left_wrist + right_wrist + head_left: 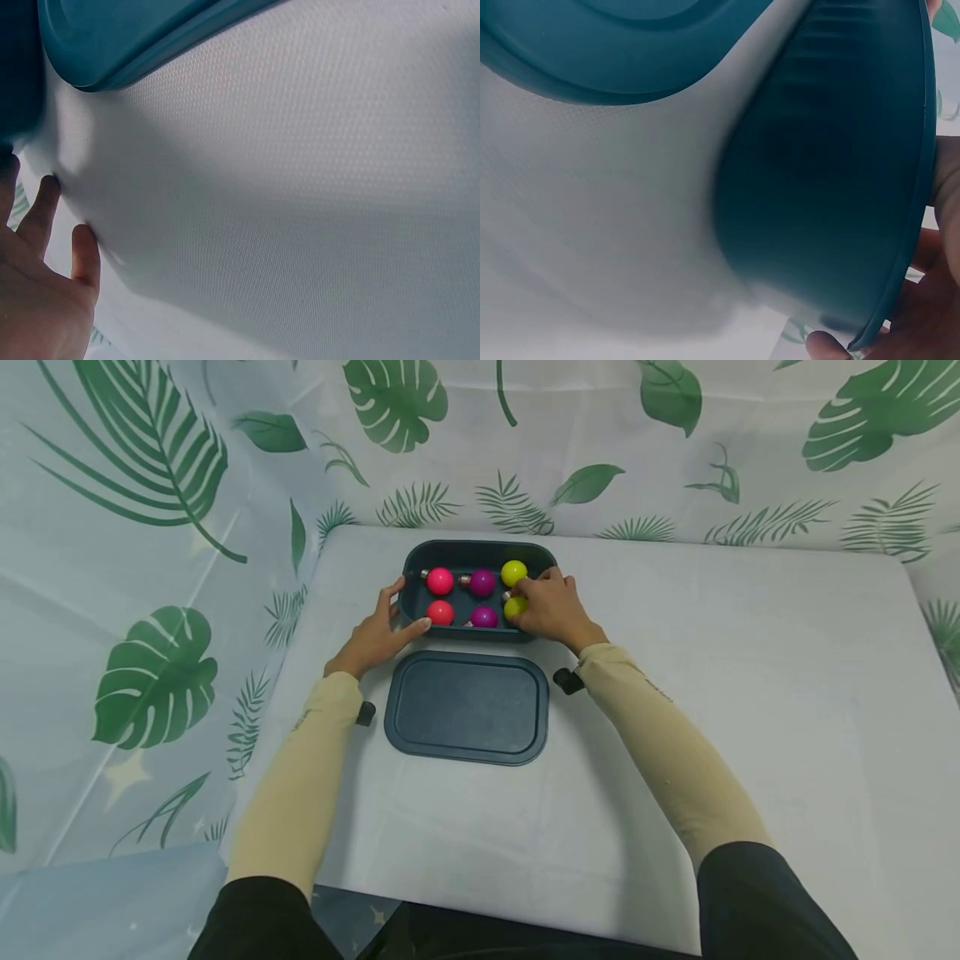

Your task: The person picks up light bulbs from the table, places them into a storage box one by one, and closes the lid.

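Observation:
A dark blue-grey rectangular box [465,634] holds two pink light bulbs [440,582], two purple bulbs [483,582] and two yellow bulbs [513,572], all with metal screw bases. My left hand [378,635] touches the box's left end, thumb at the front-left rim and fingers spread along the side; the left wrist view shows them fairly straight. Over the right rim reaches my right hand [555,608], its fingertips pinching the front yellow bulb [515,607], which they partly cover. In the right wrist view, the box wall [832,172] hides those fingertips.
The matching flat lid [467,706] lies on the white table [750,710], just in front of the box. Leaf-printed cloth [465,460] hangs behind the table and along its left side. Small dark wrist cameras [568,681] sit under both forearms.

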The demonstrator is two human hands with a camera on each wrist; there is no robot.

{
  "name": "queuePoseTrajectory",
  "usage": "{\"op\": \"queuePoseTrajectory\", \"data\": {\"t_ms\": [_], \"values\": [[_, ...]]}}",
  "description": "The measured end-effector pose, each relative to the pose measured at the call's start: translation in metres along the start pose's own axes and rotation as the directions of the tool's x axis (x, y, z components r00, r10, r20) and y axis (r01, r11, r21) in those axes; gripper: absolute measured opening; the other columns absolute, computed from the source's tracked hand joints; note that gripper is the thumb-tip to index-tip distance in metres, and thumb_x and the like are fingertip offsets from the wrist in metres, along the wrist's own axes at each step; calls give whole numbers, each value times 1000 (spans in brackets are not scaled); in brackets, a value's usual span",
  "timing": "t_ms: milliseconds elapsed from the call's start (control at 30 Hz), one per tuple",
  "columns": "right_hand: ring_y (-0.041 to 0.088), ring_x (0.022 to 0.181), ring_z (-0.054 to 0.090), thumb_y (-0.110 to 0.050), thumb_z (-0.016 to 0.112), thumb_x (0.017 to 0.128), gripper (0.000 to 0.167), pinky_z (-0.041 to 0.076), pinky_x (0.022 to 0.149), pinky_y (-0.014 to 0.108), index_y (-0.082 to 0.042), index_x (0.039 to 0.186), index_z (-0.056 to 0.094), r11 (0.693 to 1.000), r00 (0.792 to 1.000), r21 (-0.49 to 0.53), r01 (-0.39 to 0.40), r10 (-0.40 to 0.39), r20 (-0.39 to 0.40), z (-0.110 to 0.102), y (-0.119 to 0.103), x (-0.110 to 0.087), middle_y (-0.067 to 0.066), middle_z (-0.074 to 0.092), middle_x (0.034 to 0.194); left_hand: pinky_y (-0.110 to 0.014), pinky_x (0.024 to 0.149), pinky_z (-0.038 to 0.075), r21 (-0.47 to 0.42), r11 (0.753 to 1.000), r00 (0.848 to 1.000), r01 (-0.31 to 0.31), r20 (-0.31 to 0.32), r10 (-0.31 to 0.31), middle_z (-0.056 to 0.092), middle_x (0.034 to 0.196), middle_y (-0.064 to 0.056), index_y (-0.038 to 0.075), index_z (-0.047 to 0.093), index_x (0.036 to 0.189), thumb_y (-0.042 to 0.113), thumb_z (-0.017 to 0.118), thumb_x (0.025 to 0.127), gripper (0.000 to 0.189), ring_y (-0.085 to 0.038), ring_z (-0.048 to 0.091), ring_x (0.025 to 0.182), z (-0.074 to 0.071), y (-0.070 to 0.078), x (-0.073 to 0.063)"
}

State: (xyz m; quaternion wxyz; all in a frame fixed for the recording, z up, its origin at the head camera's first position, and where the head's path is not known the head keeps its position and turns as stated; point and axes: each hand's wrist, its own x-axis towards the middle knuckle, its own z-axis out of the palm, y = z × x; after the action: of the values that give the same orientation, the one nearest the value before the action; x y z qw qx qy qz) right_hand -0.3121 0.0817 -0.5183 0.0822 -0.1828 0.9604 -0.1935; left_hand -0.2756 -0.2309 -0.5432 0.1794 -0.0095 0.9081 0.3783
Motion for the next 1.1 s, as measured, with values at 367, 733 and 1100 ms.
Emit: {"op": "queuePoseTrajectory", "data": {"t_ms": [367, 733, 1100], "values": [[46, 136, 44, -26, 74, 99, 49, 31, 110, 62, 3, 138, 67, 985, 992, 165, 40, -20, -123, 0, 7, -17, 23, 68, 136, -68, 123, 22, -2, 1000, 1000, -10, 8, 10, 30, 173, -17, 42, 4, 171, 72, 63, 97, 100, -42, 30, 158, 3, 2, -1], [43, 144, 39, -24, 72, 100, 54, 25, 118, 62, 3, 146, 60, 941, 957, 317, 116, -20, -291, -11, 13, -46, 21, 57, 153, -65, 124, 23, -27, 999, 999, -38, 20, 38, 29, 173, -20, 39, 4, 172, 71, 64, 97, 101, -38, 29, 159, -2, 1, -2], [38, 153, 35, -26, 73, 102, 62, 19, 126, 58, 1, 154, 53, 920, 938, 380, 98, 43, -344, -11, 29, -81, 19, 45, 165, -64, 125, 20, -51, 997, 998, -56, 13, 57, 27, 173, -21, 36, 1, 172, 63, 65, 101, 100, -42, 26, 159, -1, 3, -3]]}}
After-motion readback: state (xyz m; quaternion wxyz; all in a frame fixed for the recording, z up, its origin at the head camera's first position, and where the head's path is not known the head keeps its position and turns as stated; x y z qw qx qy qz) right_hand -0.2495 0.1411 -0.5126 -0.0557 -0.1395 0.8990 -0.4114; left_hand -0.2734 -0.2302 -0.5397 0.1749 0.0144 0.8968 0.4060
